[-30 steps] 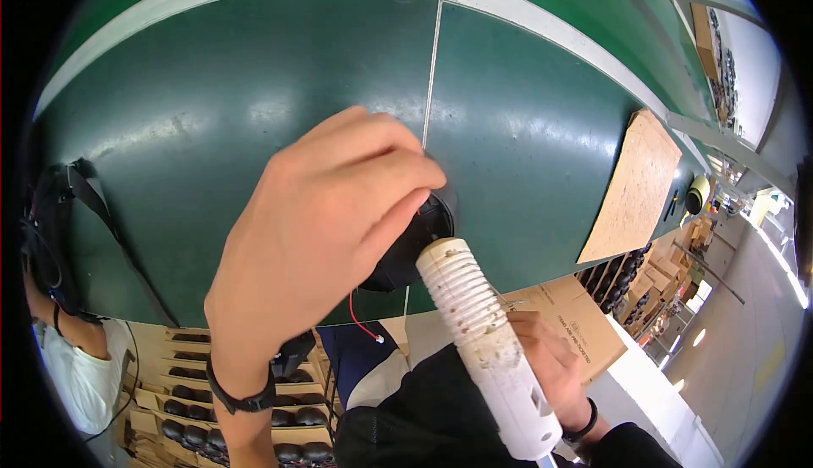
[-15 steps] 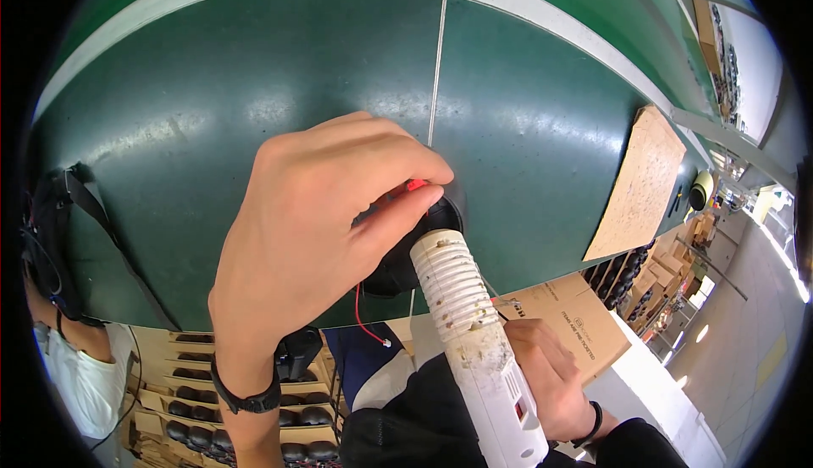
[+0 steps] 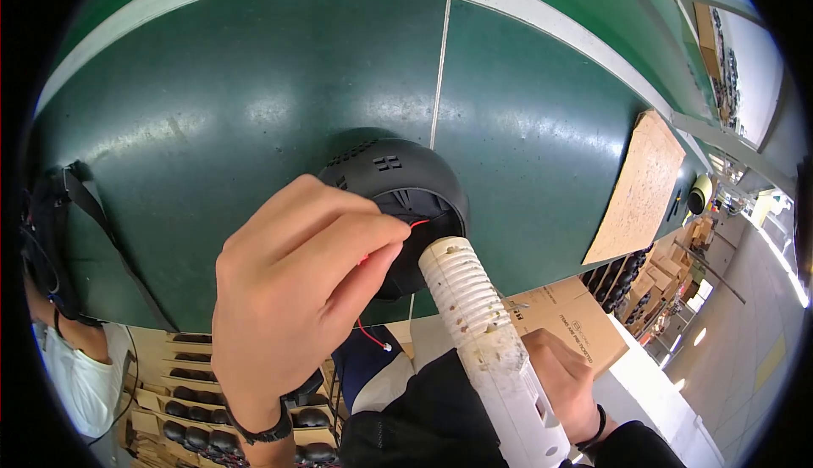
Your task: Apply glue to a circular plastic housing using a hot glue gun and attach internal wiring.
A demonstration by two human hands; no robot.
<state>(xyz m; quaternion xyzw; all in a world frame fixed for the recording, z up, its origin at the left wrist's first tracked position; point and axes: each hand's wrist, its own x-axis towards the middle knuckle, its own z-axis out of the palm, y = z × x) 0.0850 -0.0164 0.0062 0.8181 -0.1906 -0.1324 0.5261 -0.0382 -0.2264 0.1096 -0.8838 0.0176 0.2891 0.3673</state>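
A round black plastic shell [image 3: 394,163] with slotted vents and an open hollow stands on the bench. Over its near left side, my left hand [image 3: 305,277] is closed in a pinch on a thin red wire [image 3: 419,223], which runs into the hollow. A loose wire end with a small white connector [image 3: 387,347] hangs below that hand. My right hand [image 3: 563,383] is closed at the side of a white hand tool [image 3: 474,299] with a ribbed, brown-stained barrel; its fingers are partly hidden. The tool's tip points into the shell's opening.
The dark green bench [image 3: 254,61] has a pale seam across it. A brown board [image 3: 639,184] lies at the right, a black strap [image 3: 114,239] at the left. Below are a cardboard box [image 3: 576,324] and racks of black parts [image 3: 199,413]. Another person's sleeve [image 3: 85,375] shows at left.
My left hand has drawn back toward me and down, uncovering the shell's vented top and part of its hollow. The white tool and my right hand have shifted slightly right.
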